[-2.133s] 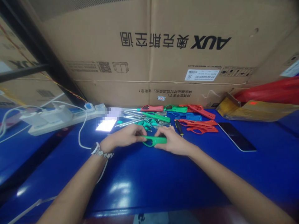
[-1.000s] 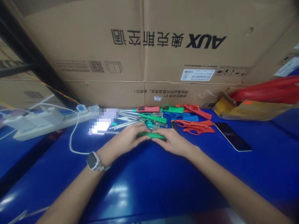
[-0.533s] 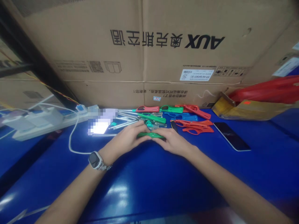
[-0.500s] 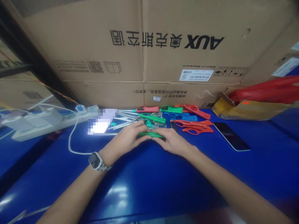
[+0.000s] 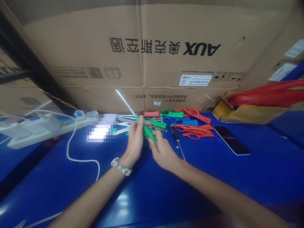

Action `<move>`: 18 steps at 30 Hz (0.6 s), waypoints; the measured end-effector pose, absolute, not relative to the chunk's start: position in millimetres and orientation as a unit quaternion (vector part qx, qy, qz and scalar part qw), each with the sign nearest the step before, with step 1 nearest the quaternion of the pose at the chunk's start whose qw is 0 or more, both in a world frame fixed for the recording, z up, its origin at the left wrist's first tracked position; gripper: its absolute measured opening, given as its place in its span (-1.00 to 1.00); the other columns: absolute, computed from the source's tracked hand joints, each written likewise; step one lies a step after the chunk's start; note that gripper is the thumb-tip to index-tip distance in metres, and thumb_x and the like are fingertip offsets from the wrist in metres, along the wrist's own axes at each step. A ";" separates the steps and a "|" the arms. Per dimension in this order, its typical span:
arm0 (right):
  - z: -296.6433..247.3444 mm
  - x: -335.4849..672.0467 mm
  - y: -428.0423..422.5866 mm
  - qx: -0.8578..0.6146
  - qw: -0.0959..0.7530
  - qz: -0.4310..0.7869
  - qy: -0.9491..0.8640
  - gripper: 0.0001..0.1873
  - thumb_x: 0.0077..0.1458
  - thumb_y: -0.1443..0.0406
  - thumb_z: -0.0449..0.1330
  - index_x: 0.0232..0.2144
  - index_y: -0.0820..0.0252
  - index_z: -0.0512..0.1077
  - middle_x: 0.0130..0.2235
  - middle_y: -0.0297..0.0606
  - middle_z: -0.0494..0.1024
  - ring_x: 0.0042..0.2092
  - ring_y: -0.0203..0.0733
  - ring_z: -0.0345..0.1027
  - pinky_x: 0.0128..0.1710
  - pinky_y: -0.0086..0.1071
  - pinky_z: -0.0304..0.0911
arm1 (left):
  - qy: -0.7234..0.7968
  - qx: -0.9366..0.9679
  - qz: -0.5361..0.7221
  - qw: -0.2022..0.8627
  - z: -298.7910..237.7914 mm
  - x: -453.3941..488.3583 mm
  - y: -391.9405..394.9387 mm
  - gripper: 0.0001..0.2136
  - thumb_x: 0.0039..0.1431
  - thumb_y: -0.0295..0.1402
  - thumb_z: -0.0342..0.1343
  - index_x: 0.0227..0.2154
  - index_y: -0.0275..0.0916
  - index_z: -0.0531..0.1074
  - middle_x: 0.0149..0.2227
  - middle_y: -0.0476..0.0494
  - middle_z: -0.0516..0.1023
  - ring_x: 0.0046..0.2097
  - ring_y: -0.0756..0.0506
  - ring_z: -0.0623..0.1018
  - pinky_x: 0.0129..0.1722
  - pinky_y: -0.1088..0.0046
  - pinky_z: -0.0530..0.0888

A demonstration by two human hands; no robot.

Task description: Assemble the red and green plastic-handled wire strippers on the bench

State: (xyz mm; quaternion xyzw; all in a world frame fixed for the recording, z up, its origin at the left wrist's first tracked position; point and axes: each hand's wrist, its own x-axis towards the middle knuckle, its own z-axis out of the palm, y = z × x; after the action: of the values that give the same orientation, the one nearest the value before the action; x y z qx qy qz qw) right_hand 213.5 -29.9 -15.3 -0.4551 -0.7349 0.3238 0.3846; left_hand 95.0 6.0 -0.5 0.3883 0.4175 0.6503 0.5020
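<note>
A green long-nosed lighter (image 5: 147,131) is between my two hands above the blue table, its thin metal tube slanting up and to the left. My left hand (image 5: 136,141) is closed around the front of the green handle. Near the rear end, my right hand (image 5: 163,150) grips the same handle; its fingertips are partly hidden. Behind my hands lie more lighters, among them a red one (image 5: 152,113) and a green one (image 5: 158,123), with metal tubes pointing left. A dark-handled screwdriver (image 5: 174,132) lies right of my right hand.
Loose red handle shells (image 5: 199,128), a green shell (image 5: 173,113) and blue shells (image 5: 181,121) lie at the back. A phone (image 5: 231,140) is on the right, near an open carton (image 5: 249,114). Leftward are a power strip (image 5: 26,138) and white cable (image 5: 83,161). A large cardboard box (image 5: 154,69) stands behind.
The lighter has swung from lying nearly level to a slant, tube raised. My left wrist has turned, and my right hand has come lower, uncovering the screwdriver. The view has shifted slightly.
</note>
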 end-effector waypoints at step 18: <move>-11.1 203.5 -28.7 -0.404 0.383 0.655 -0.511 -0.67 0.18 0.16 -0.13 -0.07 0.09 0.26 -0.59 -0.52 0.23 -0.66 -0.35 0.01 -0.74 -0.54 -0.06 | 0.398 0.483 0.640 0.446 1.0 99.1 6.4 -0.58 0.18 0.07 0.13 -0.45 -0.21 0.29 -0.55 0.06 0.36 -0.56 0.06 0.36 -0.57 0.56 0.33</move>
State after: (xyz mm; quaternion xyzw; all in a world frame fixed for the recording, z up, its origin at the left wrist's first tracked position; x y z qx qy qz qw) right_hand 203.5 -28.7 -11.1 -0.4042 -0.5109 0.6550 0.3829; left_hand 99.1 6.4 1.0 0.4828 0.3981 0.6397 0.4463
